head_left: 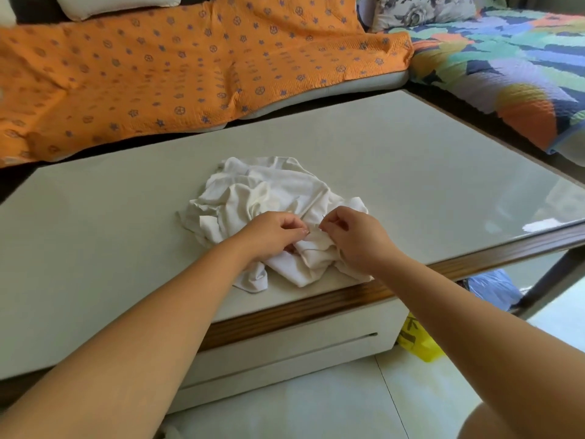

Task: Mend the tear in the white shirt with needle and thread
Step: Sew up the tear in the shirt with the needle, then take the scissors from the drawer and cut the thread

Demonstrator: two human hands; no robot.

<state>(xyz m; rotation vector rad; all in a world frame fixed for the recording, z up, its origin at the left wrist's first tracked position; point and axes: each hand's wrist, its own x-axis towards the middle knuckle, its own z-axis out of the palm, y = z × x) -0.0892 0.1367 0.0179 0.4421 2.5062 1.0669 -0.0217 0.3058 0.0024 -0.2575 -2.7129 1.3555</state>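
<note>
Head view: a crumpled white cloth shirt lies near the front edge of the pale glass-topped worktop. The left hand has a narrow grip, pinching a shirt fold. The right hand has a grip that pinches a thin dark needle just beside the left fingertips.

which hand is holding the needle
The right hand: it pinches a thin dark needle at its fingertips. The left hand only pinches a fold of the white shirt.
</note>
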